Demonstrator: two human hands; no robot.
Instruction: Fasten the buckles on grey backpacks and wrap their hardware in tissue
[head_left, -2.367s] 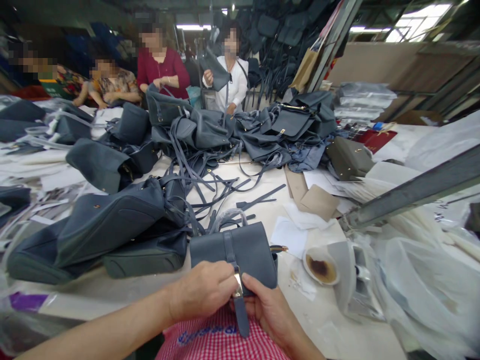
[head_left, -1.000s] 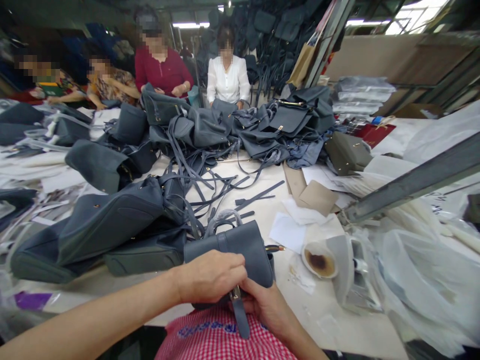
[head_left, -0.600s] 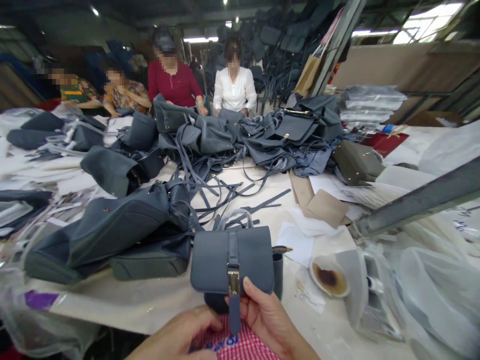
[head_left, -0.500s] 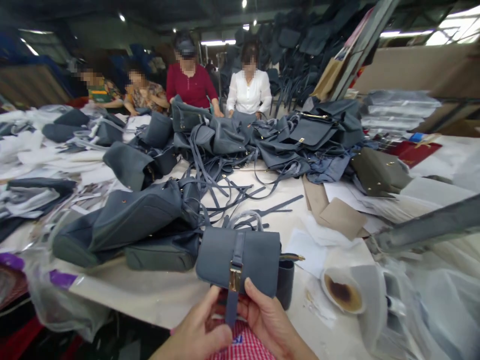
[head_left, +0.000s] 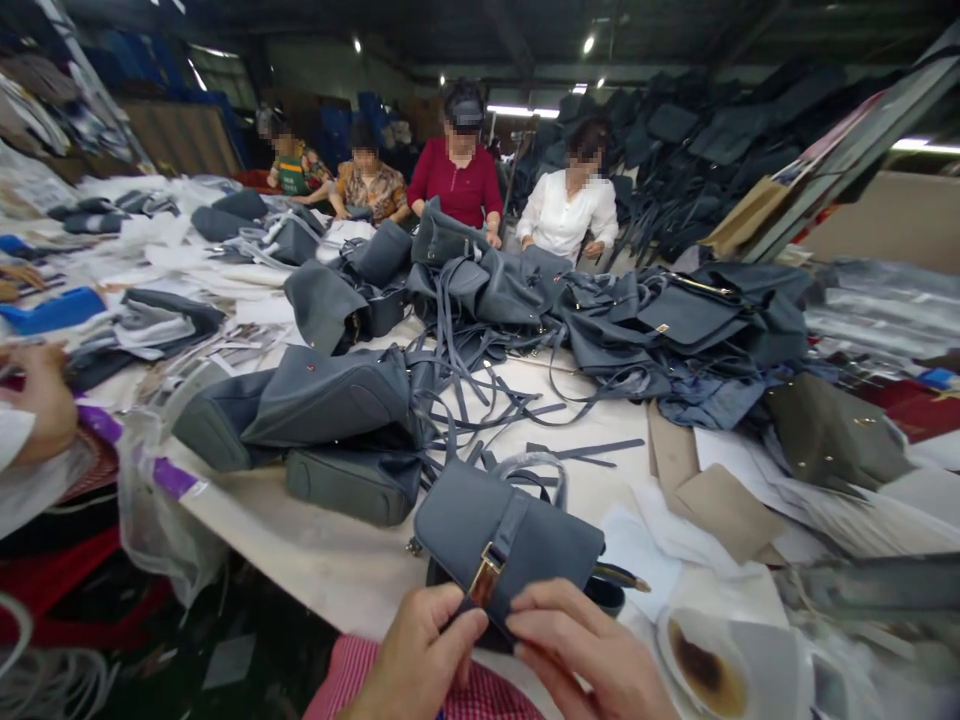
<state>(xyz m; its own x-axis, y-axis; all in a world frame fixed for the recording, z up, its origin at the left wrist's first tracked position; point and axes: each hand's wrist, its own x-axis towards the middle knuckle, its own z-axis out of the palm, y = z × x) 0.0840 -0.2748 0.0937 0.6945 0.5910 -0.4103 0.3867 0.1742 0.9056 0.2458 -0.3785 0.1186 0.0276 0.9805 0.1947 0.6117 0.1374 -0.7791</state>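
A small blue-grey leather bag (head_left: 517, 532) with a gold buckle (head_left: 486, 575) on its front strap rests at the near edge of the table. My left hand (head_left: 420, 655) pinches the strap end just under the buckle. My right hand (head_left: 592, 655) grips the lower edge of the bag's flap beside it, thumb on top. Both hands are closed on the bag. A clear wrapped handle (head_left: 534, 466) arches behind the flap.
Blue-grey bags (head_left: 330, 400) and loose straps (head_left: 480, 390) pile over the white table (head_left: 315, 550). Stained tape roll (head_left: 705, 670), paper and brown card (head_left: 720, 505) lie right. Several people sit at the far side. Another person's hand (head_left: 41, 400) shows at left.
My left hand came off the top of the bag and now pinches the strap below the buckle. The bag tilted to the right. My view swung left and up.
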